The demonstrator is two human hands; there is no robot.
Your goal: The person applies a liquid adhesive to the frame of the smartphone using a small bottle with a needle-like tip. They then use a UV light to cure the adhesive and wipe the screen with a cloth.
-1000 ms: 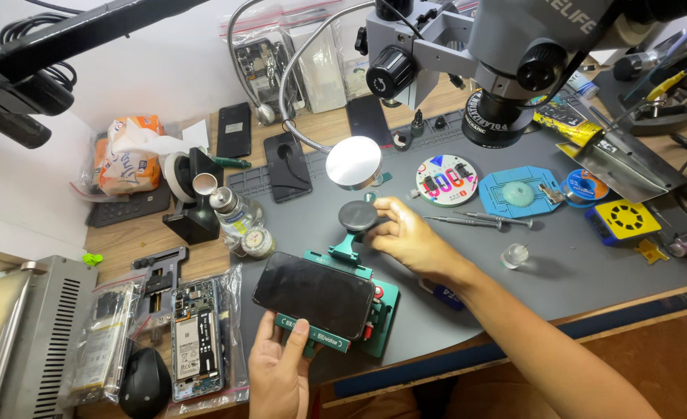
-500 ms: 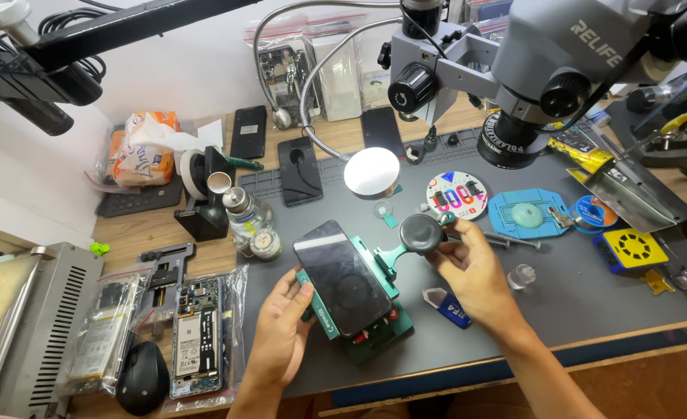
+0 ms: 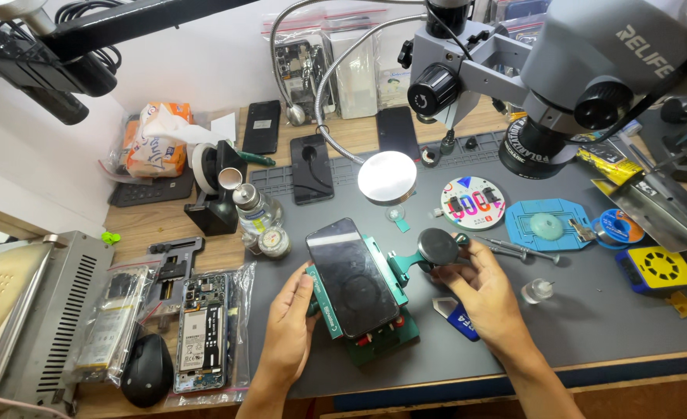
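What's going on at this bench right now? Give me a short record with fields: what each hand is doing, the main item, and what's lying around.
Left hand: left hand grips the left edge of the green fixture
Right hand: right hand holds the round black knob on the fixture's side
Main item: dark smartphone, screen up, lying tilted in the fixture
Surface: grey work mat
Above: microscope
Nearby: round lamp, black mouse, small glass bottle
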